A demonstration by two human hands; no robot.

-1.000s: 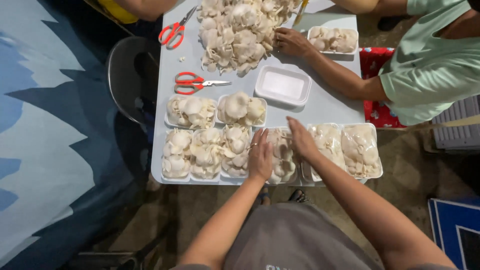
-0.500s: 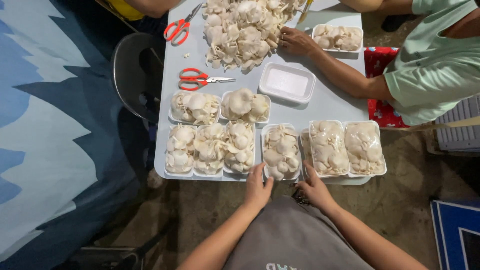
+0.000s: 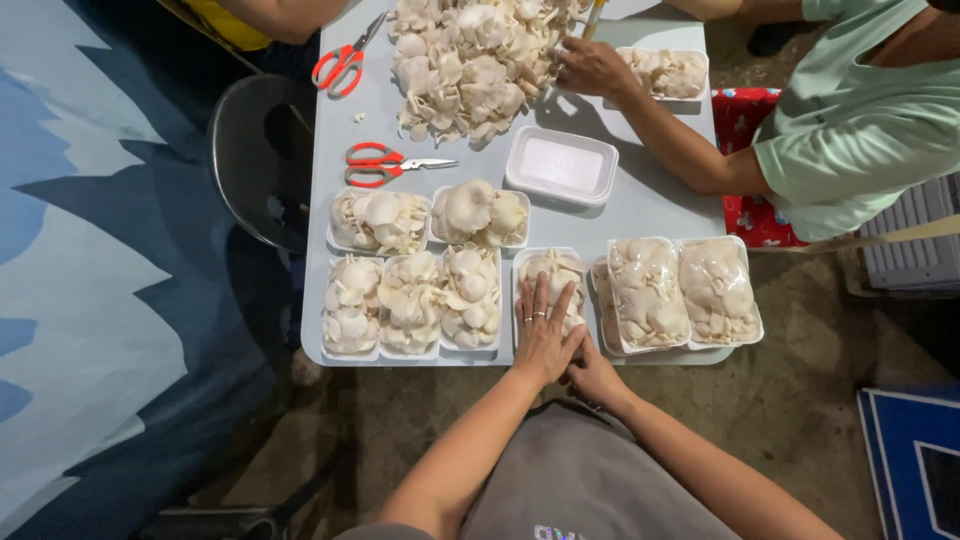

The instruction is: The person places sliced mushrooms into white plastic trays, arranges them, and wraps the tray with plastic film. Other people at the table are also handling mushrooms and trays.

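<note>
My left hand (image 3: 545, 332) lies flat, fingers apart, on top of a film-covered white tray of oyster mushrooms (image 3: 552, 270) at the table's near edge. My right hand (image 3: 597, 377) sits just below that tray at the table edge, partly under my left wrist, its fingertips hidden. Two wrapped mushroom trays (image 3: 648, 290) (image 3: 717, 288) stand right of it. Unwrapped filled trays (image 3: 412, 300) stand left of it.
Farther back on the grey table (image 3: 640, 200) are an empty white foam tray (image 3: 562, 165), red scissors (image 3: 385, 165), a second pair (image 3: 345, 62) and a loose mushroom pile (image 3: 480, 60). Another person's hand (image 3: 595, 70) works beside a filled tray (image 3: 670, 70). A black chair (image 3: 250, 160) stands left.
Both hands drew back from the tray to the table edge. My left hand has since returned flat on top of it, while the right stays low at the edge.
</note>
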